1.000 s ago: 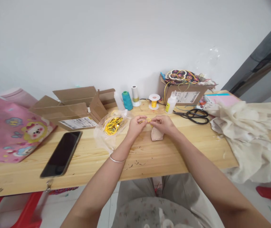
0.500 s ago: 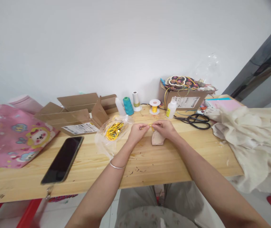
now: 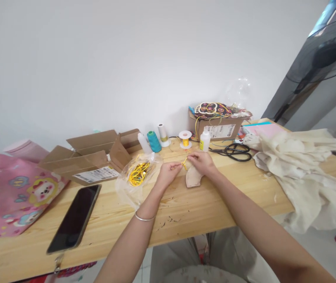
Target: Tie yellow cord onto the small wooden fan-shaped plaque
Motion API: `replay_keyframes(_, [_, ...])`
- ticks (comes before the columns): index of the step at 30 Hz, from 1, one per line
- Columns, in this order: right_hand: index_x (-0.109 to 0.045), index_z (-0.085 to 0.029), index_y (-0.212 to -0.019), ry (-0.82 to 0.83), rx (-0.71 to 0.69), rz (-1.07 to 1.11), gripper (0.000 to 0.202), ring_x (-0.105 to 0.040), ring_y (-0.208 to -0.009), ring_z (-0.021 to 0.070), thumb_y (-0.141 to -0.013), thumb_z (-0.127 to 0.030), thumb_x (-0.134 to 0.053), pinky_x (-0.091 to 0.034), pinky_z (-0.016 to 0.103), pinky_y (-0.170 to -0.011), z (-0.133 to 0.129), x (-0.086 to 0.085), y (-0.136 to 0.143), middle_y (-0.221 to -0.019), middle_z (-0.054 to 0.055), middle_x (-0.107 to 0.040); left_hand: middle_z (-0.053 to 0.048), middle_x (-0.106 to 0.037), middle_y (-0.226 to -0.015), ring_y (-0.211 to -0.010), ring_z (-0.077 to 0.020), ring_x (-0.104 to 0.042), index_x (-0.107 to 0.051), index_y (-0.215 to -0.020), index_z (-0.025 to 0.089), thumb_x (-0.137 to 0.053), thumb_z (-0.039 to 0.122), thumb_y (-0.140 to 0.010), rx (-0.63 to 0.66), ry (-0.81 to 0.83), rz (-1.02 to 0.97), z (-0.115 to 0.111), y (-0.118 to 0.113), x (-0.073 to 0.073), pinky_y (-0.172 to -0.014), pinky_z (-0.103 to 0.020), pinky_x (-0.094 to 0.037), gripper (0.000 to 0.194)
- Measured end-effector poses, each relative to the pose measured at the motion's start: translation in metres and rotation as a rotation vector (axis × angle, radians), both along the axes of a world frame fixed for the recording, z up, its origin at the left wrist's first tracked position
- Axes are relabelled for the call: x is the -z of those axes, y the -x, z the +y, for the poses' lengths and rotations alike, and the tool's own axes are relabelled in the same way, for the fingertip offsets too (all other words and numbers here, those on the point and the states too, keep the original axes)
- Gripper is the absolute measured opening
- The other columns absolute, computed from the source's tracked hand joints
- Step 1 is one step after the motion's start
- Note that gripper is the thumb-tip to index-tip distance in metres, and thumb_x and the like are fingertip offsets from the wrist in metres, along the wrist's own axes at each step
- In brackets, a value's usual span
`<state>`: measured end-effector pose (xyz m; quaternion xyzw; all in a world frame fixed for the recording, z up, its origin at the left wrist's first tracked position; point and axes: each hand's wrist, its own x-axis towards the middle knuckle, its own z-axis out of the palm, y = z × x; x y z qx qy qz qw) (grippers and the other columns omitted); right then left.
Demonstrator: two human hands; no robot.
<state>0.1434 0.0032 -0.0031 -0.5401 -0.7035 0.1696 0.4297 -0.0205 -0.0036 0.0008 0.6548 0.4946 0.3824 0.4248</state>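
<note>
Over the pale-wood worktop, my left fingers and right fingers are pinching thin yellow cord at twelve o'clock.

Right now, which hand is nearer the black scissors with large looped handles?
Right: the right hand is just left of the black scissors, nearer the camera; the left hand is farther left, beyond the right one.

Left hand: pinches yellow cord | Right hand: pinches same cord, flat beige piece just below | Behind: teal thread cone, yellow-labelled bottle beside black scissors | Leftward: smartphone before open cardboard box
</note>
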Motion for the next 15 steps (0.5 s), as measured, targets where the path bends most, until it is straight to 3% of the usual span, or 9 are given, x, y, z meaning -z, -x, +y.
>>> replay_keyframes(5, [-0.057, -0.017, -0.071, -0.032, 0.064, 0.101, 0.019, -0.053, -0.064, 0.0133, -0.071, -0.030, -0.044, -0.041, 0.026, -0.061, -0.003, -0.006, 0.002, -0.068, 0.003, -0.060, -0.004, -0.065, -0.078, -0.074, -0.0182, -0.057, -0.064, -0.075, 0.016, -0.057, 0.030, -0.059, 0.007, 0.011, -0.069, -0.001, -0.001, 0.000, -0.072, -0.031, -0.041, 0.022])
replay_keyframes(9, [-0.050, -0.017, -0.070, 0.026, -0.040, 0.341, 0.015, -0.055, -0.067, 0.0123, -0.073, -0.029, -0.041, -0.043, 0.026, -0.064, -0.006, -0.010, 0.008, -0.069, 0.002, -0.058, -0.005, -0.065, -0.076, -0.072, -0.0184, -0.057, -0.064, -0.074, 0.016, -0.057, 0.031, -0.059, 0.001, 0.015, -0.081, -0.001, -0.001, 0.000, -0.070, -0.031, -0.042, 0.022])
replay_keyframes(15, [-0.041, -0.019, -0.071, 0.209, -0.193, 0.672, 0.015, -0.055, -0.054, 0.0103, -0.072, -0.033, -0.042, -0.046, 0.026, -0.057, -0.008, -0.012, 0.018, -0.058, -0.002, -0.055, -0.005, -0.065, -0.072, -0.069, -0.0169, -0.057, -0.064, -0.069, 0.015, -0.057, 0.029, -0.059, -0.046, -0.013, -0.082, -0.002, -0.002, -0.003, -0.068, -0.029, -0.042, 0.019])
